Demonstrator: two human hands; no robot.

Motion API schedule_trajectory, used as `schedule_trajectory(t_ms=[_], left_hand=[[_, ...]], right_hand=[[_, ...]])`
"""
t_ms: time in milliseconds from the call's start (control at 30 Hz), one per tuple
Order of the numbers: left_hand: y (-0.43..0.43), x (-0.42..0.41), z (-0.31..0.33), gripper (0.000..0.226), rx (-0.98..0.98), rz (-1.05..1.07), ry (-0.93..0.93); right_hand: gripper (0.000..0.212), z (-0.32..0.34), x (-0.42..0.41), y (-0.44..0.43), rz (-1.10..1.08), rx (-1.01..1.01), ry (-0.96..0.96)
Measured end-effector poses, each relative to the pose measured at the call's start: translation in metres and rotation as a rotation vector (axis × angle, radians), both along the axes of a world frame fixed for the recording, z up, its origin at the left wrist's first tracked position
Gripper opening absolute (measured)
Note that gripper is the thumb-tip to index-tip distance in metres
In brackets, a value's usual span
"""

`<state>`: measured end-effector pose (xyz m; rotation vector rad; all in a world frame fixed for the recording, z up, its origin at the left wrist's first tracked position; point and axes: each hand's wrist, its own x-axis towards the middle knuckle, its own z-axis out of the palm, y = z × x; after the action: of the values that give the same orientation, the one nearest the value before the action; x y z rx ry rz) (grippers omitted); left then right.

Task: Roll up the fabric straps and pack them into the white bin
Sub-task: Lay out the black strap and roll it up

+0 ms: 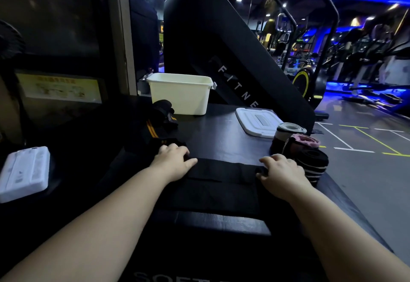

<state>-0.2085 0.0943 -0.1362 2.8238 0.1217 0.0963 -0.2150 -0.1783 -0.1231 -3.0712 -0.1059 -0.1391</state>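
Note:
A wide black fabric strap (221, 177) lies flat across the dark padded surface in front of me. My left hand (175, 162) holds its far left edge, fingers curled over the fabric. My right hand (281, 170) pinches the far right edge with curled fingers. The white bin (180, 94) stands open at the back of the surface, beyond my left hand. Three rolled straps stand at the right: a grey-topped one (288, 133), a pink-topped one (304, 143) and a black striped one (312, 166) just beside my right hand.
The bin's white lid (258, 122) lies flat right of the bin. Loose black straps with orange stripes (155, 126) are heaped at the left. A white padded object (24, 173) sits far left. A black gym machine (221, 48) rises behind; the floor drops off to the right.

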Motion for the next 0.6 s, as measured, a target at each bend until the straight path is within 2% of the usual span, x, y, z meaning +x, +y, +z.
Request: schedule_trajectory(t_ms=[167, 333, 433, 600], left_hand=[[0.001, 0.009, -0.002, 0.042, 0.047, 0.020, -0.024], [0.002, 0.010, -0.005, 0.027, 0.038, -0.083, -0.087], [0.003, 0.008, 0.001, 0.019, 0.005, -0.120, -0.123], [0.008, 0.011, 0.016, 0.018, 0.003, -0.155, -0.161]], right_hand=[[0.054, -0.002, 0.001, -0.003, -0.043, 0.032, 0.067], [0.059, 0.004, 0.001, -0.003, -0.068, 0.127, 0.073], [0.052, 0.008, 0.000, -0.001, -0.055, 0.188, 0.026], [0.043, 0.011, 0.001, 0.003, -0.046, 0.329, -0.068]])
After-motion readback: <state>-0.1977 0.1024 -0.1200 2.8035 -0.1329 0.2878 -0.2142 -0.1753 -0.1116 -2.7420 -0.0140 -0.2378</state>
